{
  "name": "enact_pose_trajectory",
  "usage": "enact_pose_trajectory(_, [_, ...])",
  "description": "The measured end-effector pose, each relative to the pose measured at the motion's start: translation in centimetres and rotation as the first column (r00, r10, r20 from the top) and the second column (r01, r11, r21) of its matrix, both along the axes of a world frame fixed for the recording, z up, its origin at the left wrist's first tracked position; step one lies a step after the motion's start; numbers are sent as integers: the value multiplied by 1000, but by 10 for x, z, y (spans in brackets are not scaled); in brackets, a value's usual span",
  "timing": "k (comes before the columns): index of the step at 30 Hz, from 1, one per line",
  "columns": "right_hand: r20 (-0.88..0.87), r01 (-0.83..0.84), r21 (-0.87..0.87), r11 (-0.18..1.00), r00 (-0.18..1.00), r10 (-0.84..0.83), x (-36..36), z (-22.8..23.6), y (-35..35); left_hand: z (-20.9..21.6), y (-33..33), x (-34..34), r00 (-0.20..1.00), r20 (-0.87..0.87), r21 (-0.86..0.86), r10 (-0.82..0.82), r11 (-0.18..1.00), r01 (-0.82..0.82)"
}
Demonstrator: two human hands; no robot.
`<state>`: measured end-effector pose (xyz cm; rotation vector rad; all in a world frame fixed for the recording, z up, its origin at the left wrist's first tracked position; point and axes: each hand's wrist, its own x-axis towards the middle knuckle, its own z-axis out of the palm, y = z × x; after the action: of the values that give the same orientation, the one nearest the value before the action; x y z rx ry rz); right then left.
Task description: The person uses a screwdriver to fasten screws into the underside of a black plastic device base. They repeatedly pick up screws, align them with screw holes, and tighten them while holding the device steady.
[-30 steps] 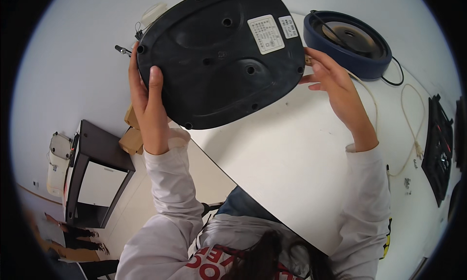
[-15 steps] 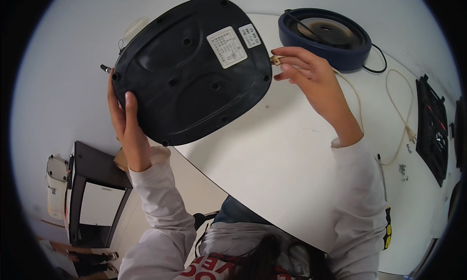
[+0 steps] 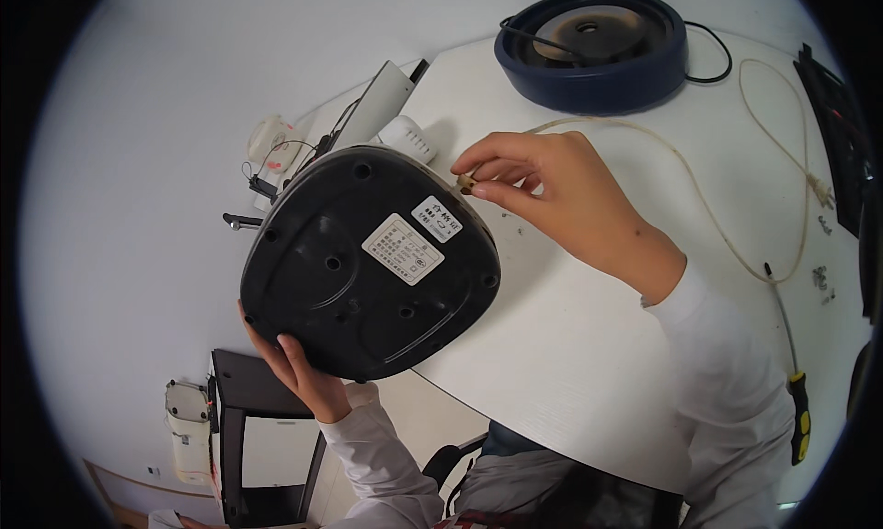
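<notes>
A black rounded appliance base (image 3: 368, 317) is tilted up so that its underside faces me, with screw holes and two white labels. My left hand (image 3: 303, 377) is closed on its lower left edge, thumb on the underside and other fingers partly hidden behind. At the upper right edge my right hand (image 3: 561, 193) pinches a small tan, brass-like piece (image 3: 467, 185) between thumb and fingers. It sits against the rim; whether it is attached cannot be seen. A beige power cord (image 3: 676, 147) emerges from behind that hand and runs right across the white table.
A round dark blue appliance (image 3: 589, 83) with a black cord stands at the far side. To the right lie a yellow and black screwdriver (image 3: 798, 419), loose screws (image 3: 820, 276) and a black tool case (image 3: 832, 133). A white table (image 3: 570, 363) spans the middle; a dark cabinet (image 3: 267, 428) stands lower left.
The black base has moved lower in view and turned slightly, both hands going with it. The tan piece stays pinched at its rim. My view has shifted, showing more items behind the base.
</notes>
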<state>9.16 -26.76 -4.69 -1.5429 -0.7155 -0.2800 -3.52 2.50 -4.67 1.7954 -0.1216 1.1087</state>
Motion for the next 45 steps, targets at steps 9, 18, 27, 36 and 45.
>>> enact_pose_trajectory(9, [-177, -100, 38, 994, 979, 105, 7, -13, 4, -7, -3, -4, 997, 8, 0, 79, 997, -79])
enact_pose_trajectory(18, [-218, -37, 197, 980, 973, 81, 2, -24, 18, -12, -5, -5, 999, 17, -39, 35, 999, -34])
enact_pose_trajectory(27, [-165, -2, 229, 973, 985, 41, -11, -32, 25, -13, -10, -4, 997, 34, 17, 69, 997, -69])
enact_pose_trajectory(36, [-173, 40, 242, 969, 985, 2, -16, -35, 27, -18, -17, -5, 988, 38, 26, 152, 988, -153])
enact_pose_trajectory(45, [-130, -13, 215, 976, 991, 42, -19, -32, 22, -19, -20, -5, 984, 41, 48, 176, 983, -178])
